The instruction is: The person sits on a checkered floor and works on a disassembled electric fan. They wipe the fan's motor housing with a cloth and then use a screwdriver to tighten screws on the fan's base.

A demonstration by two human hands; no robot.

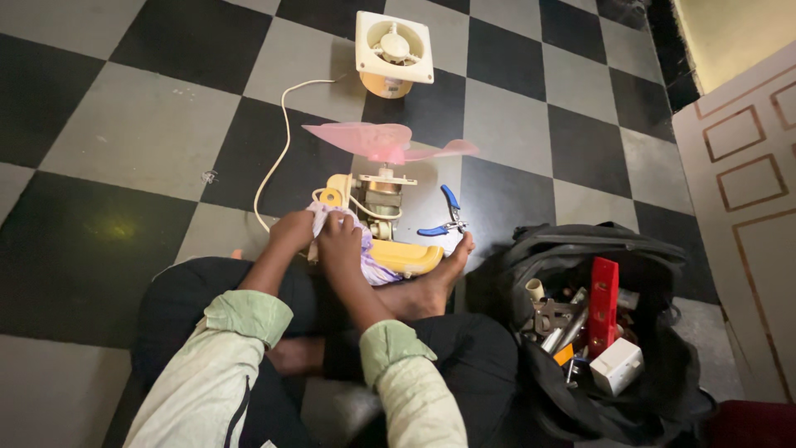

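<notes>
Seated cross-legged on black-and-grey checkered tile floor (141, 124), pale green sleeves pushed up. Left hand (292, 231) and right hand (340, 242) side by side, both closed on a crumpled white-and-lilac cloth (365, 259), pressing it against the yellow plastic base of a dismantled small fan (406, 257). Fingers curled into the cloth; grip on anything under it cannot be told.

Fan body lying on the floor just in front of the crossed legs, roughly mid-floor: exposed metal motor with bracket (381, 195) upright behind the hands, pink translucent three-blade propeller (385, 141) on top of the motor shaft, tilted toward the far side. Round yellow knob part (333, 195) just left of the motor, touching the cloth area. Thin white power cord (278, 149) looping from the fan toward the far side.

Bare foot (435, 282) resting right of the yellow base, toes touching or just beside it.

Blue-handled metal pliers (444, 217) on the floor just right of the motor, near the toes.

Cream square plastic exhaust fan housing (394, 48) farther away, beyond the pink blades, apart from them, cord running up to it.

Open black fabric tool bag (580, 249) on the floor at right, near the knee: red flat plastic tool (604, 303), white plastic box-shaped part (615, 365), assorted metal pieces (551, 319) inside.

Cream panelled door (746, 207) at the right edge of the floor.
</notes>
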